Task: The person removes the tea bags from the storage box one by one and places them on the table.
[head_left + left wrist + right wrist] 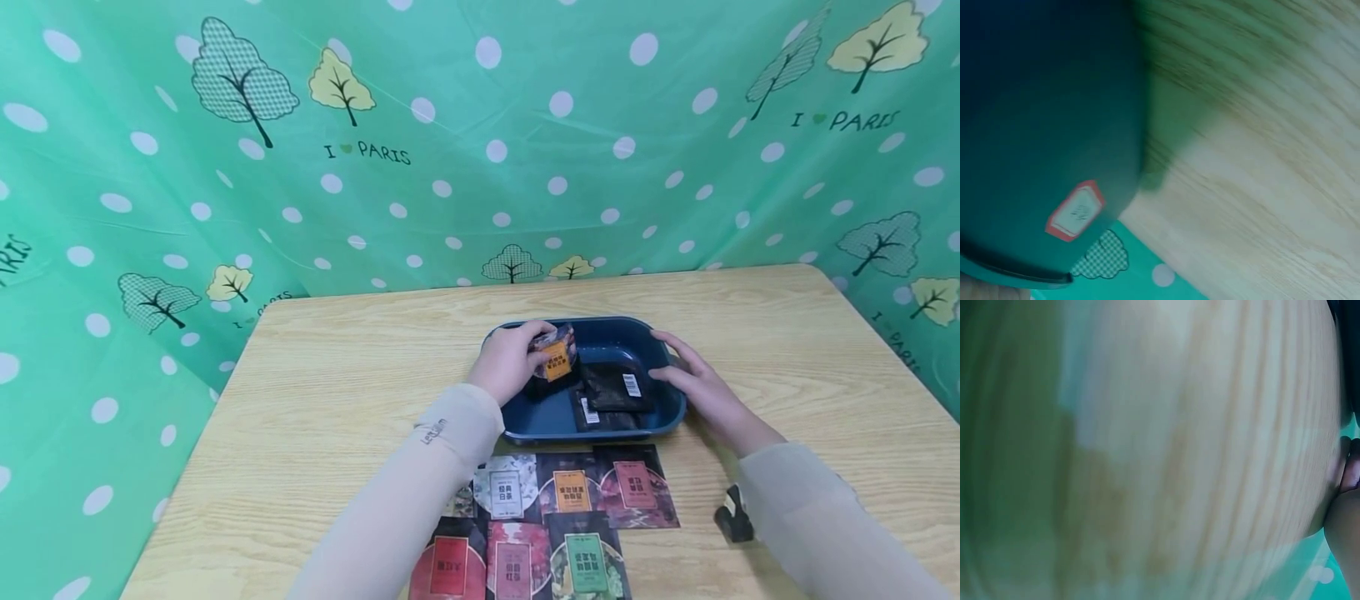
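Observation:
A dark blue plastic basin [540,423] stands on the table, its outer wall close up in the left wrist view. Over its left part my left hand [506,362] pinches a tea packet [557,360] with an orange label between thumb and fingers. My right hand [701,387] holds the basin's right rim, thumb reaching over to the inside. Two black packets [617,387] with white stickers lie overlapping inside the basin; part of its left interior is hidden by my left hand. In the right wrist view, only part of the right hand [1346,506] shows at the right edge.
Several tea packets, among them a dark red one [636,487] and a green-labelled one [587,558], lie in two rows before the basin. My left sleeve covers some. A small black object [733,518] sits by my right sleeve. A green patterned cloth [450,167] hangs behind the table.

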`<state>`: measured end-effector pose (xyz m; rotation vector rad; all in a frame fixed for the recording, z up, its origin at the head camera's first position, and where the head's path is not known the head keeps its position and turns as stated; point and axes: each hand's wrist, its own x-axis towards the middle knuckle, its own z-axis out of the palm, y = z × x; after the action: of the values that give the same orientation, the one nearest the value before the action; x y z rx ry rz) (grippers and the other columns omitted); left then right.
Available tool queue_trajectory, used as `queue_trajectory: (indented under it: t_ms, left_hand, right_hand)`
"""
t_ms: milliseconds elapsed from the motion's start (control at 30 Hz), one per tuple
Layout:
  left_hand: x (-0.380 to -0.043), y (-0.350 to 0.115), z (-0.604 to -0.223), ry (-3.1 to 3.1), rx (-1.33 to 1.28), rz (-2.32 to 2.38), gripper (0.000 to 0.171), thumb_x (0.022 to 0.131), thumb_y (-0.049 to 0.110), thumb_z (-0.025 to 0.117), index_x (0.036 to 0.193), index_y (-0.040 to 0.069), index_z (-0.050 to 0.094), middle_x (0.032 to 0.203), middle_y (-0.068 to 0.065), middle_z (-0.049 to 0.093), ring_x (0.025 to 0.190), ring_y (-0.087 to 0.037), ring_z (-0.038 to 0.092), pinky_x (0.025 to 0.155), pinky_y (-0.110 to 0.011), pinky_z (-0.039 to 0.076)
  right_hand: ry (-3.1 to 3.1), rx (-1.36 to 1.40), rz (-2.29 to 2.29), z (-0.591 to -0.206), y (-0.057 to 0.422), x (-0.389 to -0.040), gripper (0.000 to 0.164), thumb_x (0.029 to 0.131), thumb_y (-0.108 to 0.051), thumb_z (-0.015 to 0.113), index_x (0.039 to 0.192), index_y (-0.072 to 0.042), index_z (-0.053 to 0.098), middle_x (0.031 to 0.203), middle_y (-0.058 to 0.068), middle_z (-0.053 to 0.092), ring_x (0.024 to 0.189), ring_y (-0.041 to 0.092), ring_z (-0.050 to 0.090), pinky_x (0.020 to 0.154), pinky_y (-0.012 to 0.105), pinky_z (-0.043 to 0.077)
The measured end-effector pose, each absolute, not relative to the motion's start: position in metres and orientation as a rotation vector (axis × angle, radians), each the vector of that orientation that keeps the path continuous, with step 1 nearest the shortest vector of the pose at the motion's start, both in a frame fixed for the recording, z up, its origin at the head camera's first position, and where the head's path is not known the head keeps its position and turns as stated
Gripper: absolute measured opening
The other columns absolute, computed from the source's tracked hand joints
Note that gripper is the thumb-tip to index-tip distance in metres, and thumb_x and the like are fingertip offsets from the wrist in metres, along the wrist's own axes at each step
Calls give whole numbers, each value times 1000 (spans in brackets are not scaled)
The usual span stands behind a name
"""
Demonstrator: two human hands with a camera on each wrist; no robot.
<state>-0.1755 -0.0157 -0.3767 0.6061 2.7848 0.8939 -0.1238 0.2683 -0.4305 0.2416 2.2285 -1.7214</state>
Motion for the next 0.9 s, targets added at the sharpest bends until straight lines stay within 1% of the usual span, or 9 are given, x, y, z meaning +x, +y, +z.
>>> queue_trajectory:
  t_ms: [133, 233, 300, 367, 567, 700, 800, 900]
  left_hand:
    - [-173, -13, -371, 2833, 614, 932, 35, 98, 25, 63, 133, 26, 60, 110, -3, 74, 84, -12, 69, 72, -27, 53]
    - [-170, -10, -368, 2829, 630, 960, 35, 99, 24, 60, 134, 26, 59, 103, -3, 75, 72, -10, 66, 63, -25, 50]
    - [-167, -8, -365, 2812, 644, 979, 34, 100, 24, 59, 135, 26, 58, 96, -3, 75, 62, -9, 62, 57, -24, 45]
    - [-164, -6, -363, 2789, 655, 1014, 35, 100, 24, 58, 135, 26, 58, 92, -3, 75, 58, -7, 59, 54, -22, 43]
    - [-154, 0, -357, 2741, 692, 1131, 33, 100, 26, 59, 132, 26, 59, 88, 1, 73, 60, -4, 58, 55, -20, 43]
    - [-147, 3, -353, 2671, 714, 1225, 30, 99, 27, 59, 129, 26, 61, 78, 3, 68, 53, -7, 52, 51, -21, 38]
    - [-142, 7, -351, 2612, 750, 1269, 27, 99, 26, 59, 126, 26, 62, 80, 5, 69, 57, -9, 56, 52, -20, 40]
    - [-134, 12, -349, 2577, 818, 1259, 23, 100, 25, 59, 122, 25, 62, 86, 6, 70, 62, -7, 58, 55, -19, 43]
  right_hand:
    - [2227, 241, -1724, -430, 268, -124, 73, 100, -30, 54, 159, -35, 11, 165, 22, 4, 148, 50, 13, 116, 68, 12]
    - [2223, 241, -1724, -430, 268, -124, 73, 100, -30, 54, 159, -35, 11, 165, 24, 5, 147, 51, 15, 116, 68, 13]
    - [2222, 241, -1722, -430, 268, -124, 74, 100, -31, 54, 159, -35, 10, 164, 25, 5, 147, 51, 17, 115, 68, 14]
    - [2222, 240, -1719, -430, 267, -124, 74, 101, -31, 54, 159, -34, 10, 164, 25, 5, 146, 51, 17, 115, 68, 15]
    - [2216, 244, -1725, -429, 267, -123, 73, 100, -31, 54, 159, -34, 10, 164, 26, 3, 147, 52, 15, 116, 67, 16]
    - [2209, 232, -1741, -429, 267, -122, 73, 101, -31, 54, 159, -35, 10, 163, 27, 6, 146, 52, 20, 116, 65, 18]
    - [2204, 227, -1745, -429, 268, -122, 73, 101, -32, 54, 159, -35, 9, 163, 27, 7, 146, 51, 20, 116, 65, 17]
    - [2199, 225, -1744, -430, 269, -122, 73, 101, -33, 54, 159, -37, 10, 163, 27, 8, 147, 50, 19, 116, 65, 15]
